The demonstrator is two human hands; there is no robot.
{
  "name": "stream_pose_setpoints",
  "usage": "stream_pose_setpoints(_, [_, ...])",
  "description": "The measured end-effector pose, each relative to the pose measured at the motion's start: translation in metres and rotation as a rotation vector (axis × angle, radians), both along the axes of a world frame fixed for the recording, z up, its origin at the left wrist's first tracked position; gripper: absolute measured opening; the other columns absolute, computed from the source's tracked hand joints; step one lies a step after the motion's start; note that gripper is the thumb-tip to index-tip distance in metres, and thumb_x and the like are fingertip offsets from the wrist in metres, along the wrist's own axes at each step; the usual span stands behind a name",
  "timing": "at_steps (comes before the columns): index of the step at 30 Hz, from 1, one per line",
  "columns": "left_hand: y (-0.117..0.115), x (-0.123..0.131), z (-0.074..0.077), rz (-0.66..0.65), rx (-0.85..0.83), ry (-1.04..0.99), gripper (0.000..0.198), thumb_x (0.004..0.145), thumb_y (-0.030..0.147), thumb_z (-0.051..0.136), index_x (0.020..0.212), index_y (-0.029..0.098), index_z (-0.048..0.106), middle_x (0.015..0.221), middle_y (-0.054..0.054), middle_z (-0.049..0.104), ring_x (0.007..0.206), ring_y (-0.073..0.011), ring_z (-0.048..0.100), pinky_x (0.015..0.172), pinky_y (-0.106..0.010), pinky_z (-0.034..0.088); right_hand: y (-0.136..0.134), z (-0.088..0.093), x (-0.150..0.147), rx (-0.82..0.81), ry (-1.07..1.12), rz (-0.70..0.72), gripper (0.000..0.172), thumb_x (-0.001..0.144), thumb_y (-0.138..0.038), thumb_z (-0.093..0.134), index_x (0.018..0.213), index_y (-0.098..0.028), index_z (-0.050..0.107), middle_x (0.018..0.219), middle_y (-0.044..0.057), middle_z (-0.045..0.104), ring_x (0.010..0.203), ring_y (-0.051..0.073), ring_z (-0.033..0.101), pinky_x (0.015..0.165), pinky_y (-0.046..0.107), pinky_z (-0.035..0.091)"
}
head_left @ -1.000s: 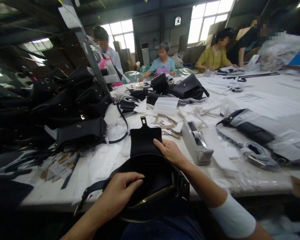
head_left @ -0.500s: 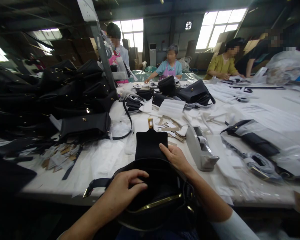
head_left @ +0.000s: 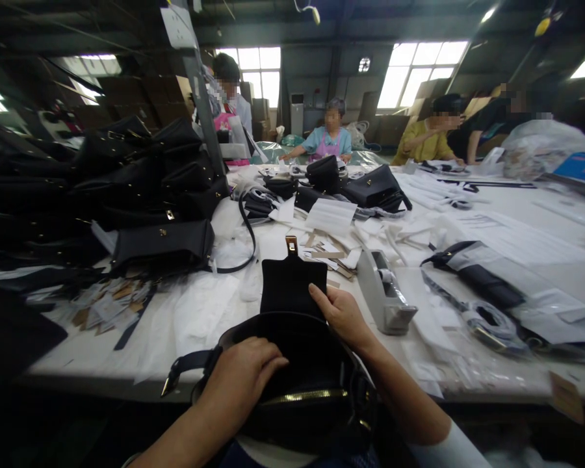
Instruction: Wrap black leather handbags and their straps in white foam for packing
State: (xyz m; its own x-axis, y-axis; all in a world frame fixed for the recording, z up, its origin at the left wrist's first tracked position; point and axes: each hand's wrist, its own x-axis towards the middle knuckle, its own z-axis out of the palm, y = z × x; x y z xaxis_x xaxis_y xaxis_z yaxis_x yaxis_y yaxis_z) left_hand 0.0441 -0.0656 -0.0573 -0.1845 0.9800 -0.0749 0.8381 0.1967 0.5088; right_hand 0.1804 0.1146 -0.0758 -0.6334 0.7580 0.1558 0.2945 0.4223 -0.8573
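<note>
A black handbag point(head_left: 302, 416) stands unzipped in front of me at the table's edge, a gold zipper along its near rim. Its flap point(head_left: 287, 286) is folded up and away from me, with a gold clasp plate on the tab. My right hand point(head_left: 344, 312) grips the flap's right side, thumb on its inner face. My left hand point(head_left: 246, 374) reaches over the left rim into the mouth of the bag. Its fingers are bent close to the thumb; what they hold, if anything, is hidden in the dark interior. A buckled strap point(head_left: 188, 364) sticks out to the left.
Black handbags point(head_left: 141, 162) are piled high on the left. A grey tape dispenser point(head_left: 385, 292) stands right of the flap. Paper tags point(head_left: 112, 305), card strips and white wrapping lie about. A wrapped bag point(head_left: 497, 279) rests at right. Several people sit or stand across the table.
My left hand's fingers have curled down and closer to the thumb inside the bag. My right hand still grips the flap. The view has tilted up slightly. A person in yellow has raised a hand.
</note>
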Motion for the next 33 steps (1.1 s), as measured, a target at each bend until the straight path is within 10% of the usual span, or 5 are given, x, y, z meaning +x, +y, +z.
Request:
stream_pose_setpoints(6, [-0.002,-0.004,0.006,-0.025,0.133,-0.075,0.029,0.1,0.033,0.042,0.11,0.024,0.068,0.112,-0.003,0.072,0.105,-0.0196,0.066,0.093,-0.031,0.049,0.015,0.0,-0.01,0.015,0.024,0.043,0.05,0.091,-0.058,0.044,0.063,-0.018,0.055,0.061,0.0,0.05,0.061,0.016,0.046,0.059,0.027,0.035])
stream_pose_setpoints(13, [0.002,0.003,0.014,-0.254,-0.082,0.158,0.054,0.078,0.024,0.071,0.131,0.024,0.06,0.148,-0.009,0.05,0.137,-0.0309,0.044,0.111,-0.043,0.04,0.028,0.009,-0.027,0.027,0.033,0.108,0.044,0.09,-0.052,0.046,0.073,-0.017,0.067,0.065,0.0,0.059,0.065,0.018,0.054,0.061,0.027,0.04])
stream_pose_setpoints(22, [0.067,-0.022,0.011,-0.45,-0.371,0.141,0.025,0.072,0.017,0.061,0.092,0.024,0.076,0.085,-0.006,0.077,0.078,-0.0274,0.072,0.068,-0.033,0.054,0.045,0.011,-0.028,-0.097,0.037,0.235,0.063,0.083,-0.074,0.047,0.077,-0.015,0.069,0.062,0.0,0.059,0.062,0.017,0.056,0.061,0.027,0.045])
stream_pose_setpoints(27, [0.085,-0.046,0.018,-0.447,-0.322,0.063,0.029,0.071,0.029,0.069,0.099,0.022,0.073,0.093,-0.004,0.076,0.08,-0.0241,0.07,0.066,-0.028,0.05,0.048,0.004,0.02,-0.3,0.089,0.277,0.072,0.093,-0.073,0.031,0.123,-0.017,0.067,0.111,0.013,0.07,0.109,0.027,0.063,0.092,0.042,0.048])
stream_pose_setpoints(33, [0.089,-0.053,0.051,-0.359,-0.111,0.005,0.032,0.093,0.041,0.049,0.112,0.024,0.069,0.109,-0.003,0.073,0.098,-0.0207,0.067,0.085,-0.027,0.048,0.031,-0.022,0.068,-0.37,0.233,0.361,0.078,0.09,-0.078,0.024,0.15,-0.03,0.038,0.158,0.009,0.034,0.144,0.029,0.033,0.114,0.05,0.029])
